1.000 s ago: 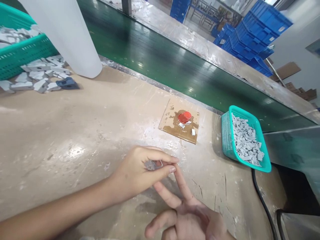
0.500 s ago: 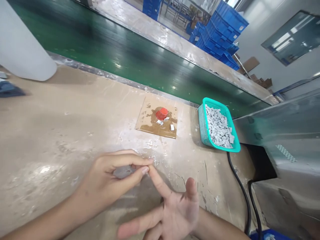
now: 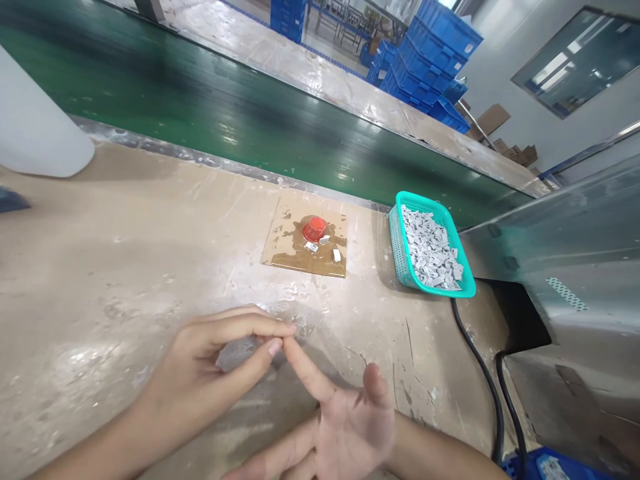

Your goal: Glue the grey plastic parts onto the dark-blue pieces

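My left hand (image 3: 215, 363) is closed in a pinch, thumb and fingers on the tip of my right index finger. Palm up, my right hand (image 3: 345, 420) has its fingers spread and holds nothing I can see. Both are over the near part of the worktable (image 3: 165, 267). Beyond them lies a wet brown board (image 3: 285, 257) with a red cup-shaped piece (image 3: 315, 229) standing on it. Several small white pieces (image 3: 337, 255) lie around that red piece. To the right, a turquoise basket (image 3: 397, 247) holds a heap of small grey-white pieces (image 3: 430, 250).
A green conveyor belt (image 3: 210, 107) runs behind the table. At the left edge stands a large white object (image 3: 40, 127). Black cables (image 3: 480, 363) hang beside a metal housing (image 3: 575, 373) on the right, near a blue bin (image 3: 530, 463). Blue crates (image 3: 425, 60) are stacked behind.
The whole view has shifted slightly, so the board and basket appear further left. Both hands keep nearly the same pose, left fingers still at the right index fingertip.
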Tool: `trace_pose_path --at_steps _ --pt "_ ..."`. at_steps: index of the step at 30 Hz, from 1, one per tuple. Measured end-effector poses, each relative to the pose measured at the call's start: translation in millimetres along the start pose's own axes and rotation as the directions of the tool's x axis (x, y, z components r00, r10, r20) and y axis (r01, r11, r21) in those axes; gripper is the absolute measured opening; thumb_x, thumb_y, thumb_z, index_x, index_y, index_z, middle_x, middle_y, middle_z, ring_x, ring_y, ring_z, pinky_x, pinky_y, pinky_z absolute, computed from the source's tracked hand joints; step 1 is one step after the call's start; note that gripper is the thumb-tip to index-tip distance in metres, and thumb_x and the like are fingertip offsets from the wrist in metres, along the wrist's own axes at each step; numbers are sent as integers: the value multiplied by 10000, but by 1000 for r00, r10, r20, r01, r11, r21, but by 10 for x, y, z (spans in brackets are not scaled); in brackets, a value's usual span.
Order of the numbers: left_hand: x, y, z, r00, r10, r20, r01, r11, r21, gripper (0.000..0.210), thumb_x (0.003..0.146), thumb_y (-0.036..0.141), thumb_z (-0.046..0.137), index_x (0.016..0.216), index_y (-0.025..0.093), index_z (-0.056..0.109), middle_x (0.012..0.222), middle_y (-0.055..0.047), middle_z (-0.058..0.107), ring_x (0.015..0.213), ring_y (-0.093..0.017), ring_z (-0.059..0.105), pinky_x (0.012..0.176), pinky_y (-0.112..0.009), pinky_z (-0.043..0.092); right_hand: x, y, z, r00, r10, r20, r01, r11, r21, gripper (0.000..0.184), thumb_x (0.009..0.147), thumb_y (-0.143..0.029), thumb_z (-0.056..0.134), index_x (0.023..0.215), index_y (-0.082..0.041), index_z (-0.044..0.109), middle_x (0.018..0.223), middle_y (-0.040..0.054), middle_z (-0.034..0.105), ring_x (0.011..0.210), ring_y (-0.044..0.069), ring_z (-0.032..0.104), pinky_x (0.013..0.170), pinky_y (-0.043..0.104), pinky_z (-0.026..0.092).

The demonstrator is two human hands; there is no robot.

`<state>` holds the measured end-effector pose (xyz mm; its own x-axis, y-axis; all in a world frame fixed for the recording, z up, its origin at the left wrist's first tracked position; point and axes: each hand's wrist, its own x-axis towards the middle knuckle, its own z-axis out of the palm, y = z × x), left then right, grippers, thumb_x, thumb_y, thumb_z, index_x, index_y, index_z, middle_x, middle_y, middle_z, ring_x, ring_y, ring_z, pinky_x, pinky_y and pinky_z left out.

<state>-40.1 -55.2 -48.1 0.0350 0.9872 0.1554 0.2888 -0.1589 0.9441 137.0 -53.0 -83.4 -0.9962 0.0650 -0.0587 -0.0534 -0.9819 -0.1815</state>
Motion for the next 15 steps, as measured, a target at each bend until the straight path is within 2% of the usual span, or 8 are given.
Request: trace_pose_path --at_steps 4,7,9,10,12,15 --pt "6 7 -2 999 -35 16 36 998 -47 232 630 140 595 784 293 676 708 45 679 664 -99 626 607 -169 513 -15 6 -35 1000 19 -19 -20 1000 -23 1211 347 -774 565 1313 -403 -63 1164 76 550 846 200 605 771 352 355" --pt "36 27 -1 979 -193 58 200 969 -148 157 622 195 609 722 284 692 678 28 686 623 -116 632 554 -177 520 -28 7 -48 999 24 -42 -27 997 -70 1221 311 -778 559 1316 -392 -18 1133 71 569 845 207 603 773 373 350" --pt "51 25 8 948 -302 106 318 920 -228 124 652 245 589 706 277 695 674 18 692 603 -123 635 538 -185 523 -31 -14 -11 992 -14 -122 0 993 -116 1180 328 -782 537 1324 -352 72 1070 80 601 864 231 600 763 400 356" --pt "53 17 16 933 -338 128 360 898 -253 131 670 261 573 714 274 696 677 14 695 599 -124 636 537 -187 524 -31 -34 23 983 -49 -176 25 990 -137 1125 359 -780 523 1318 -327 145 1050 90 610 886 248 594 750 411 366" --pt "41 -12 37 930 -336 150 366 885 -288 159 699 271 549 764 264 694 711 4 702 629 -128 641 557 -189 526 -25 -86 112 950 -159 -268 114 978 -175 938 455 -737 518 1255 -285 326 1083 107 597 965 274 564 724 407 394" --pt "-4 -51 64 965 -215 149 255 905 -342 215 731 265 531 902 250 661 800 -12 699 702 -132 640 588 -192 525 -17 -164 239 901 -338 -271 288 935 -207 644 573 -599 556 1116 -256 511 1204 74 536 1085 246 498 710 337 434"
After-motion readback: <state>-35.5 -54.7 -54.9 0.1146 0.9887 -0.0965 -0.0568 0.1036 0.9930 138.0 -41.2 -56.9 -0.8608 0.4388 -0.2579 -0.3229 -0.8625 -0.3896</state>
